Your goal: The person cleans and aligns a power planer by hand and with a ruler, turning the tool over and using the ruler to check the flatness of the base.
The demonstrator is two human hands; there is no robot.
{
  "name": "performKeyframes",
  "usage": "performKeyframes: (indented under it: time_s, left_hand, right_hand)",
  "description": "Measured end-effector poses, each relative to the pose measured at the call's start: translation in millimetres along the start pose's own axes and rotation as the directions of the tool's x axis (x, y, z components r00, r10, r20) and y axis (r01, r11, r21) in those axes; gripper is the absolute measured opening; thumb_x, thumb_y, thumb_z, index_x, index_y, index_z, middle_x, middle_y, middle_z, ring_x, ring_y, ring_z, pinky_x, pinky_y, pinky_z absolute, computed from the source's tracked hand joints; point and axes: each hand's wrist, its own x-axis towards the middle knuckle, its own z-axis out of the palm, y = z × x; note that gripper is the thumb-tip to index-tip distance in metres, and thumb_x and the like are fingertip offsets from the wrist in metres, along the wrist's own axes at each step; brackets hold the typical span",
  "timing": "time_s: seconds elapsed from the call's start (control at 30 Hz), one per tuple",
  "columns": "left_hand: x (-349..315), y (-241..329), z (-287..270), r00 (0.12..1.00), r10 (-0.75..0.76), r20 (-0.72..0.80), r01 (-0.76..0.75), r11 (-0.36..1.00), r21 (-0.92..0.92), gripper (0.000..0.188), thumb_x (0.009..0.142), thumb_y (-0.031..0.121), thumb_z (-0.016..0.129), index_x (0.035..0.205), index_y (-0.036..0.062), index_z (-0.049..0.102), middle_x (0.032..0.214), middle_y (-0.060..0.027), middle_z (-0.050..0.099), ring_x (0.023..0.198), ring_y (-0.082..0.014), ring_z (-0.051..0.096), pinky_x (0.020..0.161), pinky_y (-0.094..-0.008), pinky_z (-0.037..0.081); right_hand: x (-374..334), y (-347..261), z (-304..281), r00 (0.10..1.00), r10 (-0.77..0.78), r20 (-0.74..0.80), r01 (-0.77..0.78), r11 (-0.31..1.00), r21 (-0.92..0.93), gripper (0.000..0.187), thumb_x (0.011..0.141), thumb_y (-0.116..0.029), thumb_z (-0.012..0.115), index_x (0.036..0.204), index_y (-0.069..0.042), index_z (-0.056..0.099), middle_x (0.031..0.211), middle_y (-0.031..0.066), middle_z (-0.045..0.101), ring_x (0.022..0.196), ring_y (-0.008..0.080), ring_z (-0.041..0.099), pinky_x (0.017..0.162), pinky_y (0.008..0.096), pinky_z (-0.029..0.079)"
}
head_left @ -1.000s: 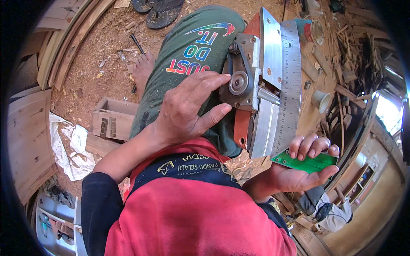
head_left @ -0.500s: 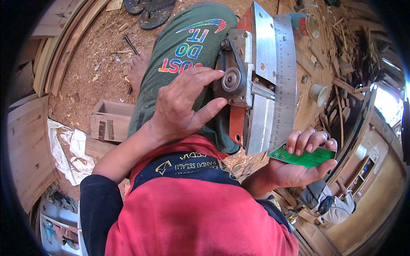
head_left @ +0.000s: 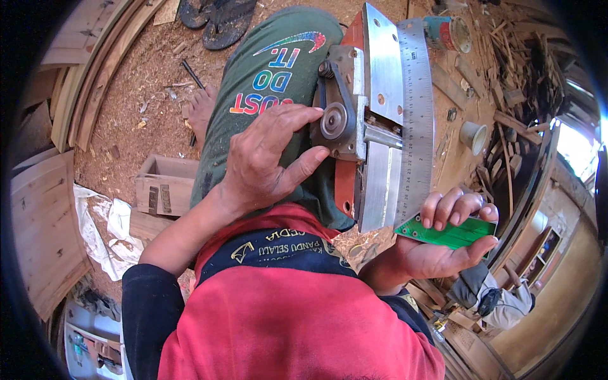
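An electric hand planer [head_left: 383,82] lies across my thigh with its metal sole facing right and its side cover off, baring a drive belt and a round pulley [head_left: 333,121]. My left hand [head_left: 266,155] is beside it, thumb and index finger spread; the index fingertip touches the pulley's edge and the thumb is just below. A try square [head_left: 443,232] with a green handle is in my right hand [head_left: 453,244], fingers wrapped round that handle. Its steel ruled blade [head_left: 415,120] stands along the planer's sole. The blade gap in the sole shows beside the ruler.
A small wooden box [head_left: 166,183] stands on the sawdust-covered floor at left, near a white cloth [head_left: 117,231]. Sandals [head_left: 228,25] lie at the far side. Tins [head_left: 472,137] and a heap of wood scraps [head_left: 525,82] are at right. Another person [head_left: 491,294] is at lower right.
The view has shifted slightly, moving the planer and square a little to the left in the picture. Both hands keep nearly the same pose.
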Motion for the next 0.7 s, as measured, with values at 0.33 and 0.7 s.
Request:
performKeyframes:
  time_s: [0.33,0.7]
  left_hand:
    - [2,-1,2,0.999,0.024,-0.048,-0.022,0.999,0.041,0.043,0.081,0.020,0.079,0.119,0.0045,0.063,0.110,-0.0119,0.069,0.101,-0.0314,0.069,0.085,-0.0392,0.056]
    - [3,-4,3,0.998,0.041,-0.054,-0.039,0.999,0.034,0.042,0.083,0.022,0.078,0.119,0.0043,0.063,0.110,-0.0118,0.070,0.100,-0.0303,0.069,0.085,-0.0385,0.057]
  right_hand:
    - [2,-2,35,0.998,-0.039,0.058,0.034,0.996,0.077,0.049,0.101,-0.052,0.050,0.122,-0.008,0.044,0.081,0.0063,0.043,0.061,0.0146,0.040,0.048,0.0284,0.039]
    - [0,8,46,0.994,-0.028,0.104,0.025,0.999,0.032,0.049,0.101,-0.053,0.050,0.122,-0.009,0.041,0.082,0.0062,0.042,0.060,0.0141,0.038,0.049,0.0278,0.038]
